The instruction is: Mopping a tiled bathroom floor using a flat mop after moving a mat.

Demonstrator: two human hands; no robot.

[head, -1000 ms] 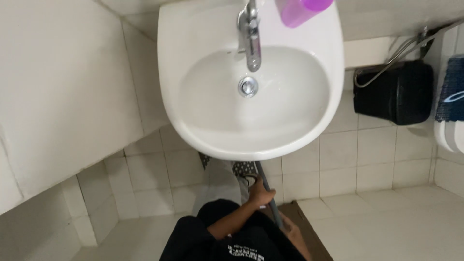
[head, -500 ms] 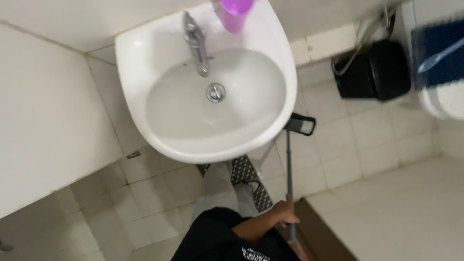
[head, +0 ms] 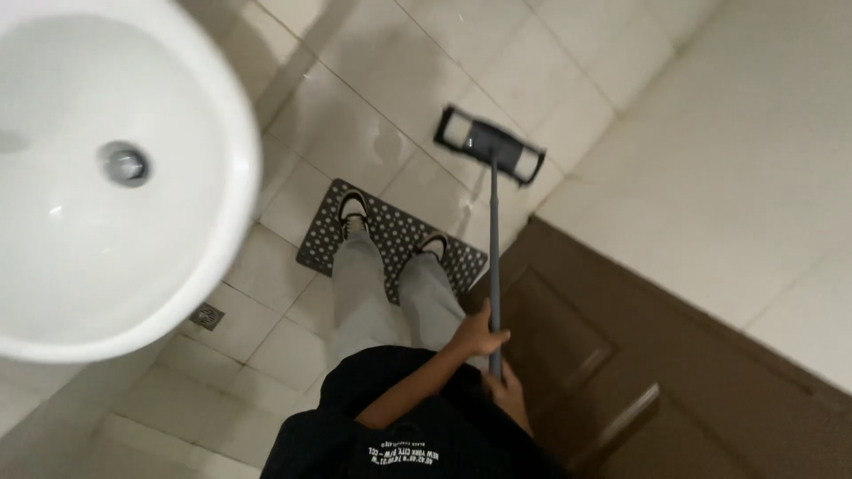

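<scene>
Both hands clamp the slim grey metal mop handle [head: 493,257], left hand [head: 480,334] above right hand [head: 508,390]; its flat rectangular mop head [head: 490,144] rests on glossy floor tiles [head: 355,98] beyond the perforated mat [head: 390,235].

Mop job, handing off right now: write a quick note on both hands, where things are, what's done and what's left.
Left hand: gripping the mop handle, upper grip.
Right hand: gripping the handle lower, near the body.
Mop head: flat on the tiled floor, beyond the perforated mat underfoot, near the brown door.
Sink: at left.
Done: faint wet patches near the mop head.
Left: other tiles look dry.
</scene>
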